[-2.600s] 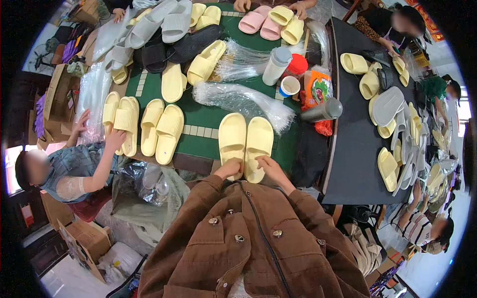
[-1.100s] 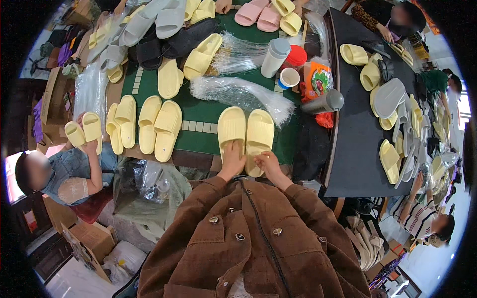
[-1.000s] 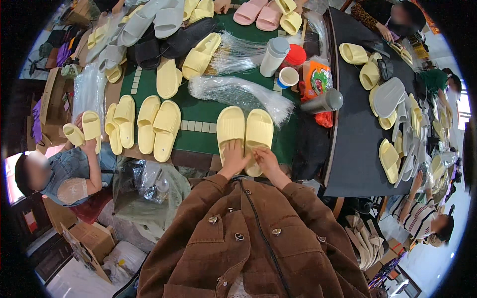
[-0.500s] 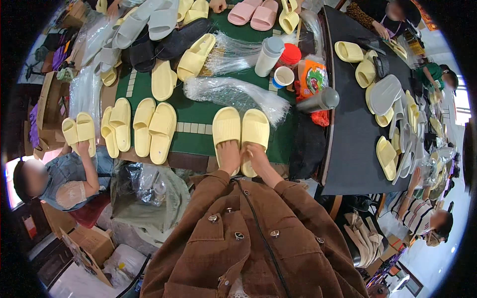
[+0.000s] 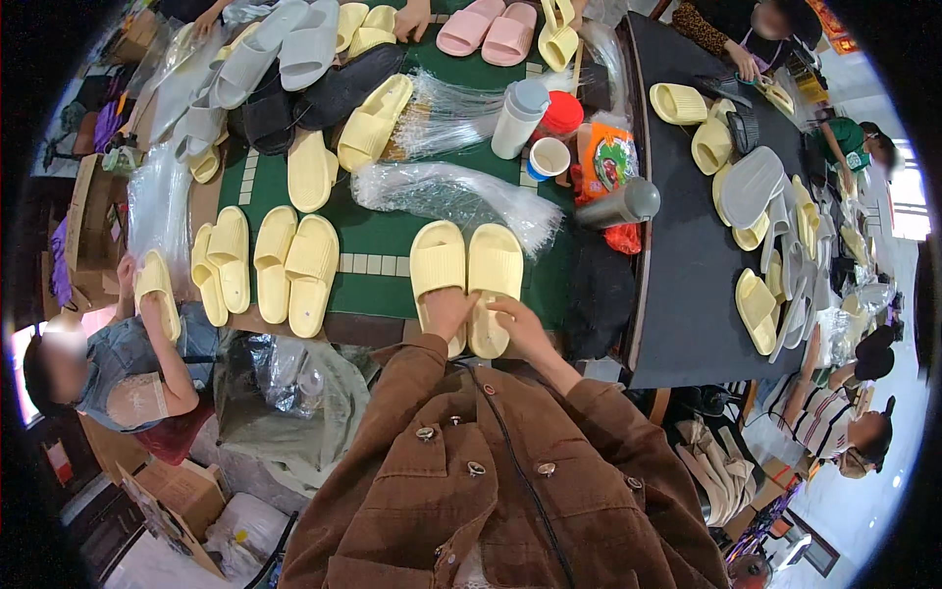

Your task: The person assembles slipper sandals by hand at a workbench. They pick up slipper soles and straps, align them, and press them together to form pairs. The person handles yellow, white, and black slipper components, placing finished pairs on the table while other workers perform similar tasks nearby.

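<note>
Yellow foam slippers fill your view: one pair sits side by side right in front of you at the near edge of the green worktop, toes pointing away. Your left hand lies on the heel of the left slipper, fingers curled over it and gripping it. Your right hand grips the heel of the right slipper, and the two hands almost meet between the heels. Your brown jacket sleeves come up from the lower edge.

Just beyond the pair lies a crumpled clear plastic bag, touching the toe of the right slipper. To your left, well apart from your pair, more yellow slippers lie in a row, and a seated person's hand holds another yellow slipper at the worktop's left edge. Farther back you can see grey slippers, a black slipper and a pink pair. A white cup with a lid, a red-lidded jar and a metal flask stand near the right edge of the green surface. A black worktop to your right carries more yellow slippers and grey ones, with other people at its far side.
</note>
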